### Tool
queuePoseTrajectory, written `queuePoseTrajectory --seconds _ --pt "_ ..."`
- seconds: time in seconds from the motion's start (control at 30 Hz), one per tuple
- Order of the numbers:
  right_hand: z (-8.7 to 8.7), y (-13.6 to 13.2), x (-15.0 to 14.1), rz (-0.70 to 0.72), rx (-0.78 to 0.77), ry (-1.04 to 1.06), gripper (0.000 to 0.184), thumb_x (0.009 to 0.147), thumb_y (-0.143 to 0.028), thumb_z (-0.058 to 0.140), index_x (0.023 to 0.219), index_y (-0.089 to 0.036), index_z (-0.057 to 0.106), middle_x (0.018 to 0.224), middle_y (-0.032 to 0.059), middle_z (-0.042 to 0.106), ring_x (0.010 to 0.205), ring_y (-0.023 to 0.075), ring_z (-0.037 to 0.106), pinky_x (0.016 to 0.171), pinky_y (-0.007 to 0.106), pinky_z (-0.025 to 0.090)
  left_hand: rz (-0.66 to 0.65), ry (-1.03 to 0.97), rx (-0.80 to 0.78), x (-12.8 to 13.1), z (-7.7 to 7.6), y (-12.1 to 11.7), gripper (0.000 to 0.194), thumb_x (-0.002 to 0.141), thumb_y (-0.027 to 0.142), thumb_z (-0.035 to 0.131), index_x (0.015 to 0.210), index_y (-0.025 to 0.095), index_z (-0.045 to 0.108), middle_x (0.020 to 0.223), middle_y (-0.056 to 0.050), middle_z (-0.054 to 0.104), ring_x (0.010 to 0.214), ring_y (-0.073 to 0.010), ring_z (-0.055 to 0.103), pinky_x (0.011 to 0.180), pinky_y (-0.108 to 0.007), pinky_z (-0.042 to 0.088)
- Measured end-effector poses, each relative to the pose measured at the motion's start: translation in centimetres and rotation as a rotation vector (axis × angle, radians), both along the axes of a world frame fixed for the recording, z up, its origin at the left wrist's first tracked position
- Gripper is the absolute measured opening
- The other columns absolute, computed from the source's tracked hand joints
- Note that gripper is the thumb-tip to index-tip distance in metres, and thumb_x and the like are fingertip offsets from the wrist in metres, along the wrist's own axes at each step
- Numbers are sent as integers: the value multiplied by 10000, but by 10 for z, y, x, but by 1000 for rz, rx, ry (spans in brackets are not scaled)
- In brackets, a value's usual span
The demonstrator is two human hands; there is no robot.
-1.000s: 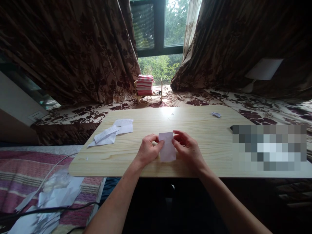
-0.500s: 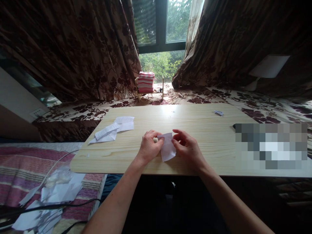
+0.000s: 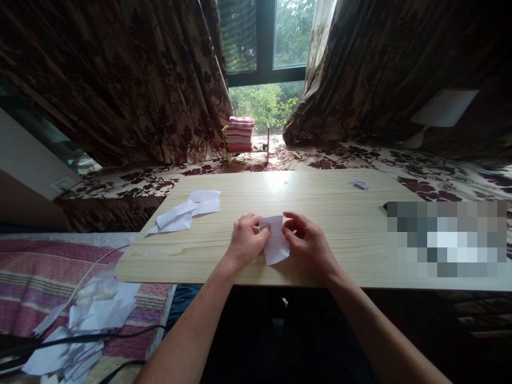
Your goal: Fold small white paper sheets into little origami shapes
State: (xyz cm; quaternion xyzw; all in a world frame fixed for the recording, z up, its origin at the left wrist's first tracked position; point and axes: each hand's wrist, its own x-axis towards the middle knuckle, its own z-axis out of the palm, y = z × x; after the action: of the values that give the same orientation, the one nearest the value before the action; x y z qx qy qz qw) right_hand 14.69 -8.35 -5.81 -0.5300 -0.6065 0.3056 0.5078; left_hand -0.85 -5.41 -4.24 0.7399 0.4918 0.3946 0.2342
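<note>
A small piece of white paper [image 3: 277,244] is held upright, slightly curled, over the front middle of the wooden table [image 3: 328,197]. My left hand [image 3: 247,240] pinches its left side, the thumb lying on the near face and the fingers behind. At the right edge, my right hand [image 3: 306,240] grips it with the thumb, its index finger curving along the upper right corner. Several white paper strips [image 3: 176,216] lie on the table to the left, some with faint print. A small folded paper piece [image 3: 359,184] lies at the far right.
Torn paper sheets [image 3: 102,312] and dark cables lie on a striped bed cover [image 3: 24,266] at the left. Beyond the table, a small rack holds folded striped cloths [image 3: 240,133]. A lamp [image 3: 446,108] stands at the back right. A blurred-out patch covers the table's right end.
</note>
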Motion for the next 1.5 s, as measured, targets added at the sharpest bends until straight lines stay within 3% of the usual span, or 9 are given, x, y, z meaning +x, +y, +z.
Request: queuePoseTrajectory --seconds 0.27,0.4,0.53,0.63,0.83,1.03,1.2,1.37,1.5 --pt "-2 0 -2 -4 17 -49 326 795 -273 533 1103 -175 573 768 16 625 523 108 483 521 261 435 43 -30 -20 2 1 0 164 766 181 550 858 187 686 880 -32 666 874 -180 599 772 -276 477" --pt "-2 0 0 -17 41 -141 324 805 -241 511 1119 -184 567 804 24 638 552 120 519 558 276 456 27 9 -23 2 1 1 141 766 187 555 733 188 693 786 -27 640 843 -180 585 766 -279 469" --pt "10 -10 5 -76 178 -393 330 800 -176 497 1122 -183 572 951 80 639 855 218 589 736 354 483 12 30 -23 1 1 1 146 772 188 557 725 193 696 775 -27 631 838 -179 577 751 -271 462" --pt "22 -26 3 -17 291 -658 292 832 -145 458 1082 -179 606 997 104 634 917 247 557 808 384 454 3 48 -2 1 -1 1 138 776 191 565 759 194 702 774 -22 634 849 -179 570 785 -278 453" --pt "29 -45 -11 82 32 -998 217 872 -187 453 982 -162 639 842 88 617 790 233 548 706 342 421 42 72 7 3 -5 4 117 773 170 576 778 178 692 781 -23 637 834 -176 571 809 -298 451" --pt "32 -47 -14 84 -46 -1039 257 900 -200 416 1062 -157 611 887 83 627 843 234 565 749 339 413 265 150 321 1 8 -32 169 829 162 529 940 169 656 923 -59 611 941 -209 528 907 -387 408" --pt "32 -44 5 181 -72 -874 306 901 -218 383 1082 -172 625 933 87 662 786 203 607 698 303 430 -22 331 204 3 9 -61 205 858 122 456 933 172 640 981 -61 608 925 -193 522 857 -338 449" --pt "37 -4 32 76 -125 -712 375 864 -311 420 1141 -157 620 989 94 695 790 199 624 695 285 428 -79 519 142 1 8 -60 202 879 176 445 974 185 623 1124 -39 604 997 -218 475 890 -379 423" --pt "44 20 31 125 -231 -800 331 847 -340 407 855 -177 696 838 77 705 730 191 602 607 265 380 -103 508 128 -1 11 -64 225 857 136 452 992 206 617 1129 -21 605 1001 -212 465 875 -371 411"
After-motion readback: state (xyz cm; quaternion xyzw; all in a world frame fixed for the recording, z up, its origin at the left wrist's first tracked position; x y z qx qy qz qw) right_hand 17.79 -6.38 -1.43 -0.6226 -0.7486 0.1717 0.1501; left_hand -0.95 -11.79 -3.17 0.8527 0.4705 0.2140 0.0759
